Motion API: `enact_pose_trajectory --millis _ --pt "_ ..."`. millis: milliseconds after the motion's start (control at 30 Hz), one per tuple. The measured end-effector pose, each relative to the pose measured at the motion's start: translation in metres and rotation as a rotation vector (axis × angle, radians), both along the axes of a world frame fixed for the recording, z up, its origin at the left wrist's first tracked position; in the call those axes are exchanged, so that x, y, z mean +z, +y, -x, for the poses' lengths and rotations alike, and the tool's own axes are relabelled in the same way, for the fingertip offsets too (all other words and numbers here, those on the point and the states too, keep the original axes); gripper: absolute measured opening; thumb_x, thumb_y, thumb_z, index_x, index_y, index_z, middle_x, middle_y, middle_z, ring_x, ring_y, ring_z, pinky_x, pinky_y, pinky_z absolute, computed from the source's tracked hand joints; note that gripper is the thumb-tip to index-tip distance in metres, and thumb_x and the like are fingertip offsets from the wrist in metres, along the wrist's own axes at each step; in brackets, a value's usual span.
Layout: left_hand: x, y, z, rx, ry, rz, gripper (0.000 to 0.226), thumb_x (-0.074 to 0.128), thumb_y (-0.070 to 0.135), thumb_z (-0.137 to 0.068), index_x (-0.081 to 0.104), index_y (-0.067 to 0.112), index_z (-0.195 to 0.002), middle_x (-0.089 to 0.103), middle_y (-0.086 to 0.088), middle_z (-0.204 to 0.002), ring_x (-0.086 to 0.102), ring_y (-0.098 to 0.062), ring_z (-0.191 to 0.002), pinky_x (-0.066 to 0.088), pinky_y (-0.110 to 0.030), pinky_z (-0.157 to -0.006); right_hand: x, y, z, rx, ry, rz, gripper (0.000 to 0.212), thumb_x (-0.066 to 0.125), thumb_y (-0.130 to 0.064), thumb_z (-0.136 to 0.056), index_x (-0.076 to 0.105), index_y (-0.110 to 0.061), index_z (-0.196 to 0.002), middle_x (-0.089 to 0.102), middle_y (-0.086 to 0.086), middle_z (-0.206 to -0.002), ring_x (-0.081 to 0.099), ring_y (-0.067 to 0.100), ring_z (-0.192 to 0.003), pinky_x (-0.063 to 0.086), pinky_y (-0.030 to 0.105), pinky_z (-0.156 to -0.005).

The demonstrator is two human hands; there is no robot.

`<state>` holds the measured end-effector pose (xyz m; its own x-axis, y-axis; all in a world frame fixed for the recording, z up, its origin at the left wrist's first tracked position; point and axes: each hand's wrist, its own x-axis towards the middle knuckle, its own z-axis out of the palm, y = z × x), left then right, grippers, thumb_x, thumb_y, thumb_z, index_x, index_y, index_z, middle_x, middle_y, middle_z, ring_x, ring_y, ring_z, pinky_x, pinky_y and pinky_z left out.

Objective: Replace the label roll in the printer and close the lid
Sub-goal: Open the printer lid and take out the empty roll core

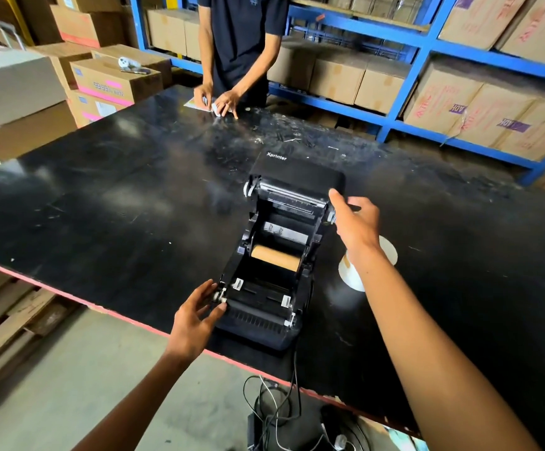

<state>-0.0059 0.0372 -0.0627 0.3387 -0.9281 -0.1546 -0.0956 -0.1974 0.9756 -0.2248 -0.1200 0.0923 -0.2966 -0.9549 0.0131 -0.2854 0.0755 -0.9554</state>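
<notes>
A black label printer [258, 327] stands near the front edge of the black table [118, 206], its lid [300, 174] swung open and back. Inside the bay lies a bare brown cardboard core [276, 258]. My left hand [196, 317] rests with spread fingers against the printer's front left corner. My right hand [355, 219] touches the right edge of the open lid, thumb on its rim. A white label roll [352, 275] lies flat on the table to the printer's right, partly hidden by my right forearm.
Another person stands at the table's far side, hands [219, 99] on a paper. Cardboard boxes [114, 83] pile up at left. Blue shelving [404, 76] with boxes fills the back right. Cables [277, 415] hang below the table's front edge. Wooden pallets [0, 323] lie low left.
</notes>
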Motion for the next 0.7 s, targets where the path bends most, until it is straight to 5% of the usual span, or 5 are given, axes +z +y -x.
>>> enact_pose_trajectory --millis 67,267,400,533,700 --pt "-0.001 0.000 -0.001 -0.010 -0.001 -0.001 0.056 0.066 -0.002 -0.087 0.046 0.004 -0.140 0.059 -0.013 -0.136 0.057 -0.024 -0.124 0.043 -0.039 -0.109 -0.003 -0.001 0.000 0.032 -0.077 0.006 0.054 0.065 -0.044 -0.080 0.052 -0.015 -0.123 0.067 0.010 -0.105 0.062 0.017 -0.085 0.050 0.032 -0.078" --pt "-0.005 -0.002 -0.004 -0.022 0.006 -0.001 0.057 0.066 -0.001 -0.087 0.046 0.006 -0.140 0.059 -0.009 -0.136 0.056 -0.022 -0.125 0.044 -0.038 -0.107 -0.030 0.007 0.005 0.193 -0.160 0.083 0.065 0.064 -0.022 -0.087 0.031 -0.017 -0.143 0.045 0.006 -0.145 0.051 0.013 -0.117 0.041 0.025 -0.091" --pt "-0.007 -0.003 -0.003 -0.022 0.023 0.002 0.056 0.066 0.000 -0.087 0.047 0.007 -0.139 0.059 -0.008 -0.135 0.057 -0.021 -0.123 0.044 -0.038 -0.106 -0.075 0.026 0.003 0.247 0.156 0.045 0.062 0.068 -0.030 -0.083 0.040 -0.017 -0.137 0.050 0.006 -0.133 0.052 0.019 -0.113 0.047 0.037 -0.095" --pt "-0.008 -0.003 -0.003 -0.028 0.018 -0.002 0.053 0.067 0.000 -0.086 0.050 0.009 -0.136 0.061 -0.007 -0.131 0.058 -0.022 -0.123 0.045 -0.037 -0.106 -0.113 0.030 -0.003 0.405 0.870 0.003 0.046 0.063 -0.041 -0.082 0.058 -0.010 -0.116 0.056 0.007 -0.121 0.048 0.027 -0.112 0.039 0.041 -0.097" --pt "0.007 -0.010 -0.009 -0.036 -0.020 0.002 0.064 0.068 0.007 -0.087 0.040 0.018 -0.144 0.059 -0.006 -0.132 0.057 -0.018 -0.123 0.043 -0.037 -0.108 -0.118 0.021 -0.005 0.356 0.896 0.078 0.034 0.060 -0.031 -0.088 0.057 -0.009 -0.114 0.063 0.008 -0.115 0.049 0.027 -0.110 0.035 0.037 -0.093"
